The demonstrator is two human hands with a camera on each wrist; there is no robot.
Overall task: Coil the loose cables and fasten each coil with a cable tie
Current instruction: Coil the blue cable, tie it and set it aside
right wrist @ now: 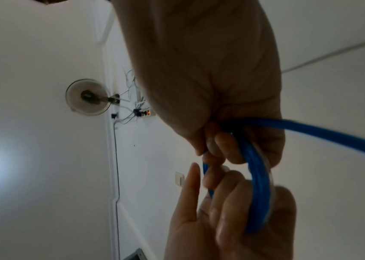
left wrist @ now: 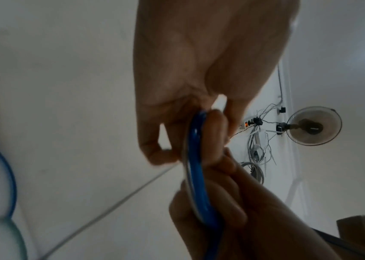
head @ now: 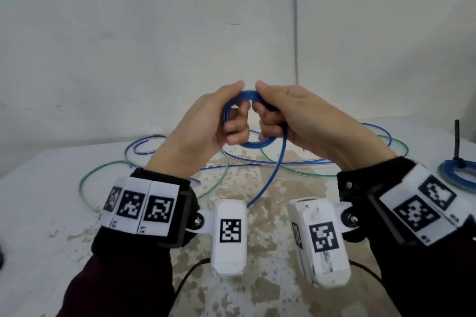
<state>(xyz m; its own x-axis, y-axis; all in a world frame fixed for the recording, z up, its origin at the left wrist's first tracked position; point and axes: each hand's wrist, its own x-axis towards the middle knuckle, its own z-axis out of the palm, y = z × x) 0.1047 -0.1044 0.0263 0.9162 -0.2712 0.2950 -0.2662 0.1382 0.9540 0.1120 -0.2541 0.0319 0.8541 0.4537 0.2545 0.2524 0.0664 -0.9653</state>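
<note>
1. Wrist cameras sit nearest the head view; beyond them both hands are raised above the middle of the surface (head: pixel 46 188), meeting on one coil.
2. Left hand (head: pixel 206 121): fingers curled through the blue coil (head: pixel 247 121), thumb over its top. Grasping.
3. Right hand (head: pixel 291 116): fingers curled round the coil's right side, thumb on top beside the left thumb. Grasping.
4. Coil lies between the two hands, clear of the surface, its ring roughly facing the head camera.
5. Tail (head: pixel 270 175) of the same cable leaves the coil under the right hand and runs down toward the near edge. Right hand is nearer it, so, in my judgement, that hand feeds the next turn while the left keeps the loops.
6. Loose blue and green cables (head: pixel 154 170) lie on the surface behind the hands, toward the far edge.
7. Tied coil (head: pixel 458 175) with a black cable tie (head: pixel 457 147) sits at the right edge.
8. Held coil: no tie seen on it.
</note>
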